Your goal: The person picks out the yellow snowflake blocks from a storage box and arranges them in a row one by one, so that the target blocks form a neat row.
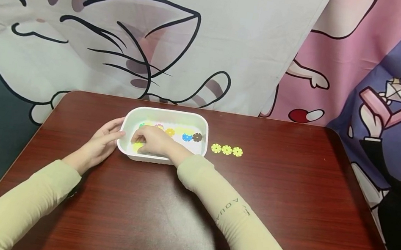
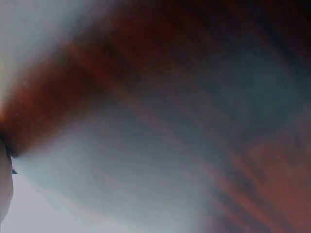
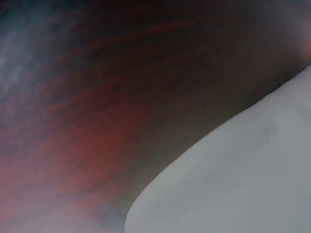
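Note:
A white plastic tray (image 1: 164,160) with rounded corners stands near the table's far edge in the head view. At its left end my left hand (image 1: 103,144) holds the rim, thumb on top. My right hand (image 1: 156,139) reaches inside, fingers bent down around a yellow flower-shaped piece (image 1: 137,146); whether they pinch it is unclear. Also inside lie an orange piece (image 1: 170,132), a blue piece (image 1: 187,137) and a dark brown piece (image 1: 197,137). The right hand hides part of the tray's inside. Both wrist views are blurred and show neither hand's fingertips.
Right of the tray, three yellow flower-shaped pieces (image 1: 227,150) lie in a row on the dark red-brown table (image 1: 289,206). Behind the table hangs a cloth with a cartoon cat (image 1: 119,45). A pink and purple printed cloth (image 1: 349,77) hangs at the right.

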Tool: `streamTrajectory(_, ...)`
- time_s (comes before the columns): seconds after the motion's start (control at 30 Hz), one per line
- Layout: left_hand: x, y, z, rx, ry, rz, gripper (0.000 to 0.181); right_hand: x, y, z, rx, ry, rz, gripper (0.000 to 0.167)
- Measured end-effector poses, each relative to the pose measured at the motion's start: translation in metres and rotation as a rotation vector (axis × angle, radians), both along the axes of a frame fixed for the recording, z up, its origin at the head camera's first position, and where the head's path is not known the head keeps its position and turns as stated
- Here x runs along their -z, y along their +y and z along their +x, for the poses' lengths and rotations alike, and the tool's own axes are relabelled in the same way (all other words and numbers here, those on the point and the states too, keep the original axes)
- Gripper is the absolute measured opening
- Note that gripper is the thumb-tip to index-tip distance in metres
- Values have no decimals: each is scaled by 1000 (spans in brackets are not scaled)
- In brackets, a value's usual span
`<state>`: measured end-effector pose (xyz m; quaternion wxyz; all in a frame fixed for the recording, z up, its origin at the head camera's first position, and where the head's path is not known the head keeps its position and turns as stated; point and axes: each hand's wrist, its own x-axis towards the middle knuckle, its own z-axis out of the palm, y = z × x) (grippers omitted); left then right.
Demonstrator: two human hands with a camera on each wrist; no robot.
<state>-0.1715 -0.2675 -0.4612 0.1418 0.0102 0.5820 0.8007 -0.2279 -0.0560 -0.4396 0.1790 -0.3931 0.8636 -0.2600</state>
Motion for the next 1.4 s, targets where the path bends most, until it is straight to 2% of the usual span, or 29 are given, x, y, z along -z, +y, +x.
streamTrajectory(0.2,-1,1,0,-11,-5,-4,41,-1,1,-2,4,29,0,27)
streamTrajectory(0.7,3,2,0,-19,13,-5,37,-1,5,-3,52,35,18,22)
streamTrajectory(1.13,-2,8,1,-74,3,-85,39,-3,6,-3,69,-54,-70,15)
streamTrajectory(1.4,-3,11,2,-108,25,-97,34,-14,12,-2,76,-79,-138,13)
